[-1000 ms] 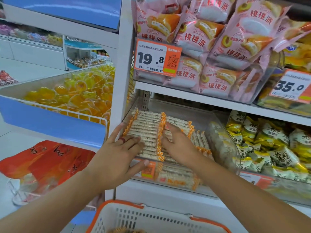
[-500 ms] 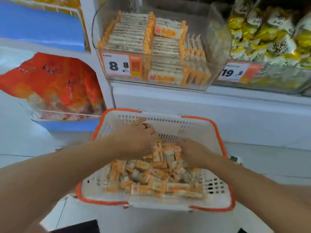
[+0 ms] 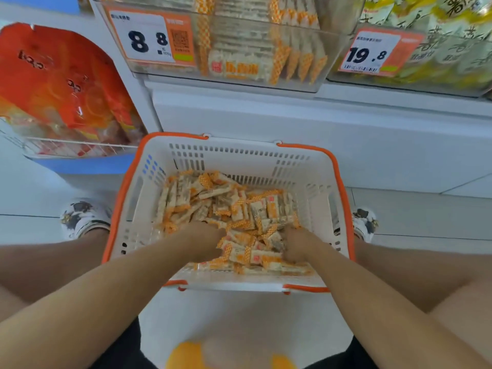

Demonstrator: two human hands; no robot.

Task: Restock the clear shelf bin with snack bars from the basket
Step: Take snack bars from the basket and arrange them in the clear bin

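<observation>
Both hands are sunk among the snack bars (image 3: 234, 209) heaped in the basket (image 3: 314, 166), below the clear shelf bin (image 3: 239, 46); left hand (image 3: 202, 242) and right hand (image 3: 295, 243) grips cannot be told.

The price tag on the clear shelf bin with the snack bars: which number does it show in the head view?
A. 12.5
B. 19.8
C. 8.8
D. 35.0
C. The tag clipped to the front of the clear shelf bin that holds the snack bars reads 8.8 in large black digits, while 19.8 stands on the tag of the neighbouring bin with yellow packets.
</observation>
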